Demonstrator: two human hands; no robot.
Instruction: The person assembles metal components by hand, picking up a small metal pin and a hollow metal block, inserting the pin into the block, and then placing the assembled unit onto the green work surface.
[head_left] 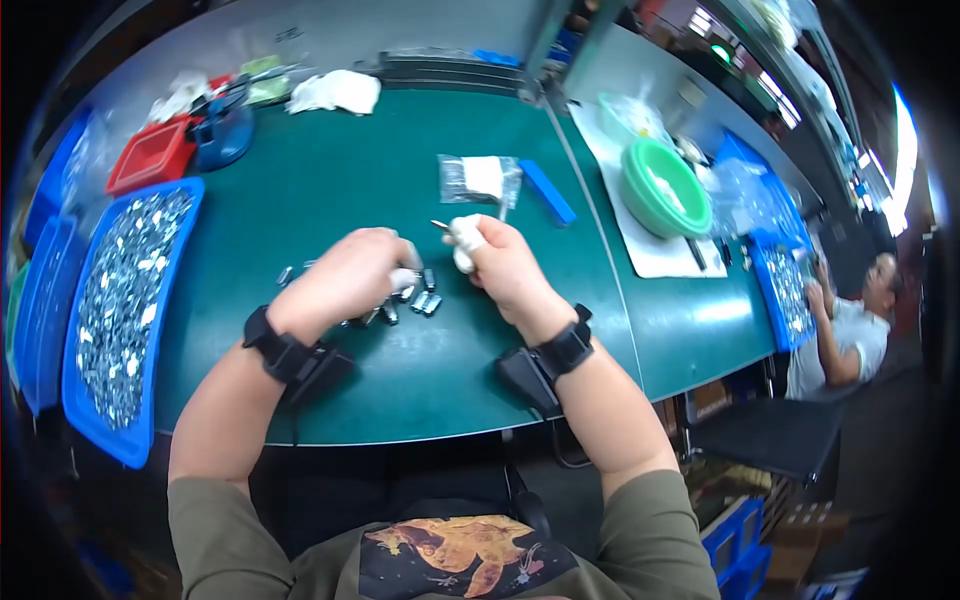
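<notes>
Several small shiny metal pieces [426,303] lie scattered on the green tabletop beneath and beside my left hand [350,272]. Its fingers curl downward among them, with white coverings on the fingertips; whatever they pinch is hidden. My right hand [505,262] is closed a short way to the right, white coverings on its thumb and finger. From its grip a thin metal-tipped tool [440,225] points out to the left; most of the tool is hidden by the fingers. Both wrists wear black straps with dark modules.
A long blue tray [160,330] full of small metal pieces stands at the left, near a red tray [150,158]. Beyond my hands lie a clear plastic bag [455,182] and a blue bar [546,192]. Green bowls [690,222] stand at right; a person [850,335] sits farther right.
</notes>
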